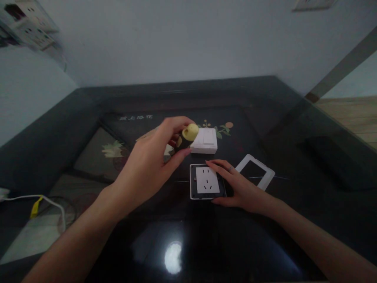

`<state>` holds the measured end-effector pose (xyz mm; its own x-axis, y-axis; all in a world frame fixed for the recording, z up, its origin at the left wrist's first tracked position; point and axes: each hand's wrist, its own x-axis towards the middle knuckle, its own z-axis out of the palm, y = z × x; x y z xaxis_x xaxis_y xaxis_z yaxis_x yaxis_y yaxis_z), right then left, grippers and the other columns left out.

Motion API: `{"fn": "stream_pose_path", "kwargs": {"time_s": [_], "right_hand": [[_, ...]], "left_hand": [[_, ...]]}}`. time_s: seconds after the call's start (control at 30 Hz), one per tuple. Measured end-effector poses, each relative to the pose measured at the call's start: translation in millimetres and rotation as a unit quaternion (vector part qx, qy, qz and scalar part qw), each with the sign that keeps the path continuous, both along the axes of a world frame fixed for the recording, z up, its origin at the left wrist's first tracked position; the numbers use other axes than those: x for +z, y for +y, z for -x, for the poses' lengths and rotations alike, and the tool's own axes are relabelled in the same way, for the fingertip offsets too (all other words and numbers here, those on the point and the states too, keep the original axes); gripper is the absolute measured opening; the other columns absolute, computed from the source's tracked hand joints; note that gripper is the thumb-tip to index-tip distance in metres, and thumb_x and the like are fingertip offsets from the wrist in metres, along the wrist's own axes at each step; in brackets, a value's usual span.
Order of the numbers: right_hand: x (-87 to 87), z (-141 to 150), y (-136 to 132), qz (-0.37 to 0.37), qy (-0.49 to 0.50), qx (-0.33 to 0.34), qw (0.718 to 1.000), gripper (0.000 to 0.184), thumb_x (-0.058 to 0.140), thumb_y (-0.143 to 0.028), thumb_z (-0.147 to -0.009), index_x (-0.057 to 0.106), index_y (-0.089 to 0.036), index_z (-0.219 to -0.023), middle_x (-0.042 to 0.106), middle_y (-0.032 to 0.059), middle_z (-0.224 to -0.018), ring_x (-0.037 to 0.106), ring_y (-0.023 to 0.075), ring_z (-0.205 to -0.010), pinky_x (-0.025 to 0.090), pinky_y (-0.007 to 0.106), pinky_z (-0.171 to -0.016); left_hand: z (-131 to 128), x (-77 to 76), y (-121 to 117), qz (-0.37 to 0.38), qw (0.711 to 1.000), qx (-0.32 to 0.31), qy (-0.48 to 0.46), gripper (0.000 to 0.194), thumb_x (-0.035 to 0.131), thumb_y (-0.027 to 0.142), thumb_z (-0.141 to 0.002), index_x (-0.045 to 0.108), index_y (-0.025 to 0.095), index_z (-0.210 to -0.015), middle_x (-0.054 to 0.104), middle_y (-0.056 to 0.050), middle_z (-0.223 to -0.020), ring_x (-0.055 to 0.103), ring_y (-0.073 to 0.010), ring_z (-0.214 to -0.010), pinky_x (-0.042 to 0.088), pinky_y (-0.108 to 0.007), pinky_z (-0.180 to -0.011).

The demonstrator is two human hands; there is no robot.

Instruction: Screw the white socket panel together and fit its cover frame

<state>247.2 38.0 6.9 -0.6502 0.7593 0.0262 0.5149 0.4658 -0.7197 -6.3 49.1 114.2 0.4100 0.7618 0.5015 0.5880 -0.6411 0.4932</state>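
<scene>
My left hand (156, 151) is closed around a screwdriver (189, 134) with a yellow and black handle. The handle's yellow butt end points up and toward the right; the hand hides most of the rest, and I cannot make out the tip. My right hand (240, 188) grips a wall socket (207, 181) at its right side, fingers on the far edge and thumb on the near edge. The socket lies face up on the table, its dark inner frame exposed around the white slotted centre. Partly behind my right hand lies a white cover frame (267, 179).
A white box (204, 140) sits just beyond the socket, close to the screwdriver. The glossy black table (165, 232) meets a wall at the back. A white cable with a yellow tag (35, 207) runs at the left. Wall sockets (32, 33) are mounted at upper left.
</scene>
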Motion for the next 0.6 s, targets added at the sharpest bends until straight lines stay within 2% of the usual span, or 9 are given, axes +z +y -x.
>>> {"fn": "stream_pose_path", "kwargs": {"time_s": [0.1,0.2,0.33,0.47,0.6], "right_hand": [[3.9,2,0,0.002,0.006,-0.002,1.0,0.09,0.075,-0.033,-0.077,0.026,-0.029,-0.152,0.029,0.0132,-0.153,0.035,0.0333,-0.141,0.032,0.056,-0.116],[8.9,3,-2,0.006,-0.005,-0.012,1.0,0.083,0.075,-0.033,-0.077,0.033,-0.027,-0.148,0.032,0.0144,-0.152,0.038,0.0344,-0.139,0.037,0.057,-0.113],[11.8,4,-3,-0.016,-0.018,-0.01,1.0,0.079,0.075,-0.031,-0.077,0.037,-0.026,-0.146,0.036,0.0147,-0.149,0.04,0.0342,-0.138,0.039,0.057,-0.111],[11.3,4,-2,-0.038,-0.016,0.001,0.999,0.081,0.078,-0.037,-0.076,0.037,-0.027,-0.146,0.036,0.0143,-0.151,0.037,0.0341,-0.14,0.037,0.057,-0.113],[11.9,4,-3,-0.063,-0.017,0.009,0.998,0.076,0.077,-0.038,-0.077,0.042,-0.025,-0.143,0.039,0.0148,-0.149,0.038,0.0325,-0.139,0.038,0.056,-0.112]], "left_hand": [[1,-19.0,16,0.026,0.988,-0.008,0.15,0.039,0.059,0.008,-0.09,0.059,0.022,-0.126,0.06,-0.01,-0.121,0.062,-0.0249,-0.111,0.053,-0.042,-0.095],[0,-43.8,33,0.1,0.974,-0.027,0.203,0.043,0.051,0.004,-0.091,0.058,0.02,-0.13,0.06,-0.01,-0.115,0.063,-0.024,-0.107,0.052,-0.042,-0.094],[0,-64.3,43,0.141,0.963,-0.047,0.224,0.047,0.05,0.0,-0.087,0.057,0.019,-0.129,0.064,-0.01,-0.118,0.063,-0.0231,-0.108,0.052,-0.041,-0.095],[-2,-75.9,43,0.137,0.964,-0.045,0.224,0.036,0.053,0.004,-0.088,0.054,0.014,-0.123,0.069,-0.012,-0.114,0.067,-0.0227,-0.103,0.055,-0.037,-0.089],[-6,-84.7,44,0.122,0.964,-0.043,0.232,0.027,0.054,0.007,-0.089,0.055,0.013,-0.115,0.07,-0.014,-0.111,0.068,-0.0258,-0.099,0.055,-0.039,-0.084]]}}
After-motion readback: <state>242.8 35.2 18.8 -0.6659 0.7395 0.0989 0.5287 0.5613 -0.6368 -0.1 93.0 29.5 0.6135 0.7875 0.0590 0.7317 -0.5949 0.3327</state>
